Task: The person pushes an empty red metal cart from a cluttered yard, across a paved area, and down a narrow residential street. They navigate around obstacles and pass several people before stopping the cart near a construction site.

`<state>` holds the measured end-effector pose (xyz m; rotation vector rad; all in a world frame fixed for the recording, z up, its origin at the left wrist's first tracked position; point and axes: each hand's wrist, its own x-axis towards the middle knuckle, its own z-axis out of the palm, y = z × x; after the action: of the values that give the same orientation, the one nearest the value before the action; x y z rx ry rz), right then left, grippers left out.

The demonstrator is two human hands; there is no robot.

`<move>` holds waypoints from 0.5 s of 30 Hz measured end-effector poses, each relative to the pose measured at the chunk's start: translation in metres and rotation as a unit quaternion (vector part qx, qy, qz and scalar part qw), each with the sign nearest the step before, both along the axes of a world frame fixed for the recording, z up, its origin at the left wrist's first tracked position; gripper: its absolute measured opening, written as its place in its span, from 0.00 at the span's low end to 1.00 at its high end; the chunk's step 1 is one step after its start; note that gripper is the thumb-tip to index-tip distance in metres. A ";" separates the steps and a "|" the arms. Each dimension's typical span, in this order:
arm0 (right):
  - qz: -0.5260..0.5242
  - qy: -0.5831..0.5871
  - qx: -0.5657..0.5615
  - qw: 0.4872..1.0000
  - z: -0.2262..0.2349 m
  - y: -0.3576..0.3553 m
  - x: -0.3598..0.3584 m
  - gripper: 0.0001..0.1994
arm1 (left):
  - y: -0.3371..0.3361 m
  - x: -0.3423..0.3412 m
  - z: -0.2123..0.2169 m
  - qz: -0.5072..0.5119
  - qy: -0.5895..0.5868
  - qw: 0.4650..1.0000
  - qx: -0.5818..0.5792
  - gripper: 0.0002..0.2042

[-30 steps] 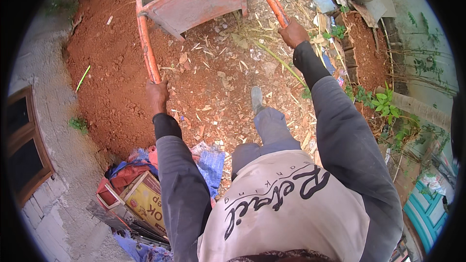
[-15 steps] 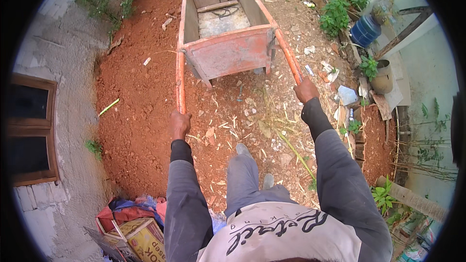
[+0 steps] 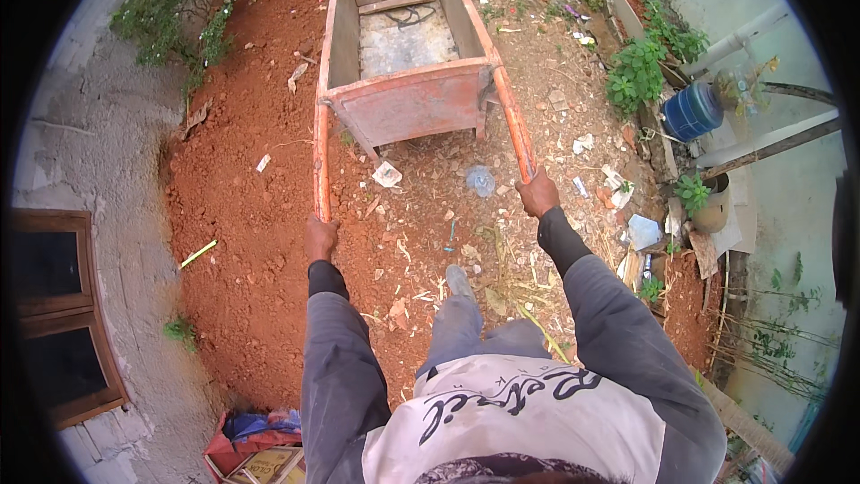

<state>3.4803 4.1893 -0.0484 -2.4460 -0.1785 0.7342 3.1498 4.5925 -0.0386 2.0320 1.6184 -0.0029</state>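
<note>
Box cart (image 3: 417, 108), one; left hand (image 3: 322, 238) and right hand (image 3: 538, 193), each clamped round an orange handle (image 3: 322, 161), a pair I'd, from here, hold level.

Person's left hand (image 3: 322, 238) and right hand (image 3: 538, 194) grip a worn reddish cart (image 3: 412, 112) by its orange handles (image 3: 513, 121), one each. Wooden strip (image 3: 398, 4), dark cord (image 3: 408, 18) inside cart. Red soil (image 3: 260, 305) at left, blue container (image 3: 692, 113) at right, wood-framed window (image 3: 58, 305) far left.

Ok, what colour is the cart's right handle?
Mostly orange; the right handle shows best in the head view.
</note>
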 end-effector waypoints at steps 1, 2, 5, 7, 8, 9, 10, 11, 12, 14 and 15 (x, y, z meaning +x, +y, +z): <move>-0.018 0.020 0.001 1.000 -0.008 0.009 0.020 0.29 | 0.009 0.034 0.009 -0.014 -0.002 1.000 -0.013 0.23; -0.017 0.030 0.022 0.999 -0.009 0.032 0.033 0.29 | 0.038 0.037 0.006 -0.038 0.005 0.999 0.028 0.20; 0.004 -0.002 -0.001 1.000 0.006 0.096 0.083 0.29 | 0.108 0.081 0.010 -0.053 -0.001 0.998 0.044 0.15; -0.004 0.013 0.012 1.000 0.006 0.128 0.124 0.30 | 0.149 0.119 0.012 -0.034 0.034 0.999 0.026 0.20; -0.009 0.021 0.017 1.000 0.001 0.143 0.146 0.30 | 0.164 0.140 0.010 -0.025 0.051 0.998 0.016 0.22; -0.009 0.021 0.025 0.999 -0.004 0.156 0.169 0.30 | 0.175 0.160 0.007 -0.033 0.039 0.998 0.030 0.21; -0.014 0.028 0.030 0.999 -0.016 0.167 0.195 0.30 | 0.186 0.185 0.002 -0.046 0.034 0.998 0.040 0.21; -0.014 0.027 0.034 0.999 -0.023 0.181 0.217 0.30 | 0.196 0.213 0.002 -0.057 0.021 0.997 0.054 0.20; -0.016 0.025 0.038 0.999 -0.029 0.191 0.239 0.30 | 0.212 0.243 0.007 -0.050 0.036 0.997 0.046 0.20; -0.012 0.025 0.034 0.999 -0.028 0.219 0.280 0.30 | 0.231 0.300 0.017 -0.032 0.071 0.997 0.028 0.20; 0.003 0.018 0.041 0.999 -0.012 0.245 0.294 0.29 | 0.246 0.287 0.013 -0.028 0.057 0.998 0.017 0.20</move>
<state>3.7744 4.4339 -0.0608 -2.3535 -0.1969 0.7586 3.4371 4.8387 -0.0261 2.1369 1.6394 -0.1143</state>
